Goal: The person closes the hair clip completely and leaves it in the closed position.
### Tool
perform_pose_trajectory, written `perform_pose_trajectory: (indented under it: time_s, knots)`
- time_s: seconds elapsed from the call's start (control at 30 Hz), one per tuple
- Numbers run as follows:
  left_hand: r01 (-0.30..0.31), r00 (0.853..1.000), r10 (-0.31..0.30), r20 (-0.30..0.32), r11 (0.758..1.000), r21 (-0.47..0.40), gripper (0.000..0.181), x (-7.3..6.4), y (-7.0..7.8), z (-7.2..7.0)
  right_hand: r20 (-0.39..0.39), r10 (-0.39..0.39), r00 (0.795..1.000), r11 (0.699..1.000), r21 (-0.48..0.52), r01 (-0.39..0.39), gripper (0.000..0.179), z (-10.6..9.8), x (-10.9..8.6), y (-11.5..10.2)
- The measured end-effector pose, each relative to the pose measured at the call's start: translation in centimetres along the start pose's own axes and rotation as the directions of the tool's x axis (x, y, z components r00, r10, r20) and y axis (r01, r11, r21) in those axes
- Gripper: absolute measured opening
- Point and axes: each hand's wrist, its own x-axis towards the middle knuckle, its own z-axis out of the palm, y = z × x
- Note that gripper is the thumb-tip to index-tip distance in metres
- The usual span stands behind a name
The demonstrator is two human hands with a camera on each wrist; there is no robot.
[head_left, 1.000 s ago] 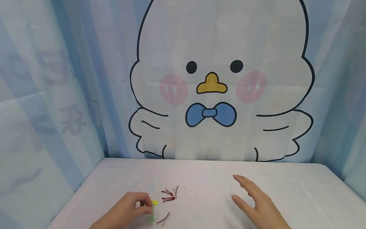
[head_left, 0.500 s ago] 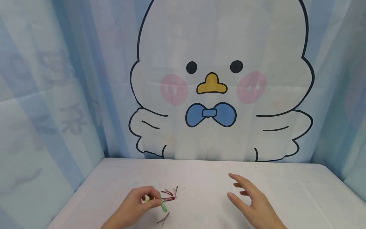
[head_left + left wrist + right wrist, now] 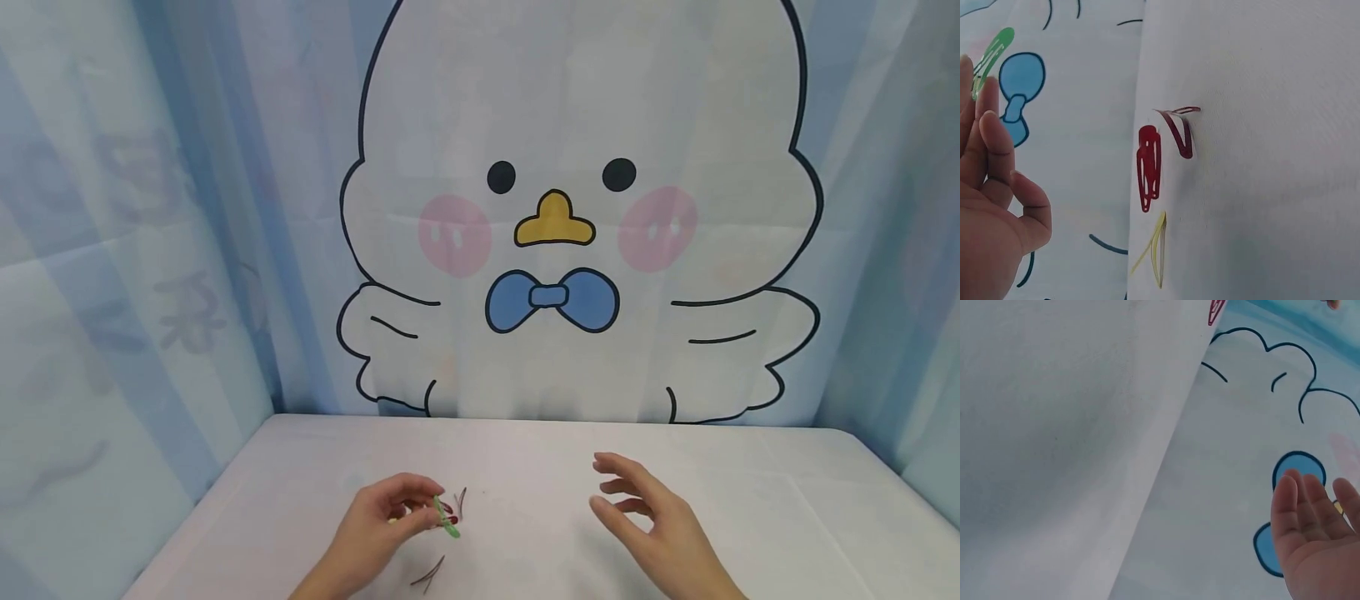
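Observation:
My left hand (image 3: pixel 378 527) pinches a green snap hair clip (image 3: pixel 448 520) between thumb and fingertips, raised over the table at left of centre. In the left wrist view the green clip stands up beyond the fingers. Red snap hair clips (image 3: pixel 1149 169) lie beneath this hand, partly covered by it in the head view. Beside them are a dark red clip (image 3: pixel 1179 134), bent open, and a yellow clip (image 3: pixel 1159 250), mostly behind the hand from the head. My right hand (image 3: pixel 651 521) hovers at right of centre, fingers relaxed and apart from the thumb, holding nothing.
The white table (image 3: pixel 787 517) spreads under both hands. Nearer its front lies another dark, opened clip (image 3: pixel 428 573). A curtain (image 3: pixel 555 367) printed with a cartoon bird hangs behind the table's far edge, with blue curtains on both sides.
My left hand has lifted the green clip and carried it right and away from me, over the red clips. My right hand has drifted slightly left.

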Motion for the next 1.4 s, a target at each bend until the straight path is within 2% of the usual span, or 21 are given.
perform_pose_trajectory:
  time_s: [0.2, 0.3, 0.53, 0.7, 0.87, 1.1, 1.4]
  knots:
    - [-0.011, 1.000, 0.007, -0.027, 0.989, -0.150, 0.021, 0.3, 0.2, 1.6, 0.014, 0.048, 0.999, 0.999, 0.022, -0.048, 0.042, 0.1, 0.1, -0.4]
    - [-0.029, 0.999, 0.021, -0.041, 0.977, -0.212, 0.021, 0.5, 0.4, 2.4, 0.005, 0.026, 1.000, 0.999, 0.028, -0.027, 0.040, 0.2, 0.1, -0.5]
    - [-0.039, 0.994, 0.019, -0.105, 0.979, -0.200, 0.022, 1.2, 1.2, 4.0, 0.015, 0.024, 1.000, 0.996, 0.091, -0.025, 0.036, 0.3, 0.3, -0.8]
    - [-0.034, 0.991, 0.009, -0.132, 0.982, -0.186, 0.024, 1.5, 1.5, 4.8, 0.009, -0.011, 1.000, 0.993, 0.117, 0.010, 0.033, 0.4, 0.2, -0.9]
    - [-0.024, 0.992, -0.001, -0.128, 0.981, -0.193, 0.025, 2.0, 2.0, 5.6, 0.023, 0.026, 0.999, 0.988, 0.152, -0.030, 0.034, 0.6, 0.4, -1.1]
    - [-0.030, 0.993, 0.001, -0.115, 0.969, -0.246, 0.026, 2.7, 2.6, 6.7, 0.018, -0.016, 1.000, 0.978, 0.207, 0.012, 0.033, 1.0, 0.8, -1.2]
    - [-0.039, 0.991, 0.006, -0.131, 0.967, -0.253, 0.025, 3.1, 2.9, 7.4, 0.050, 0.022, 0.999, 0.934, 0.355, -0.038, 0.033, 1.4, 1.4, -1.5]
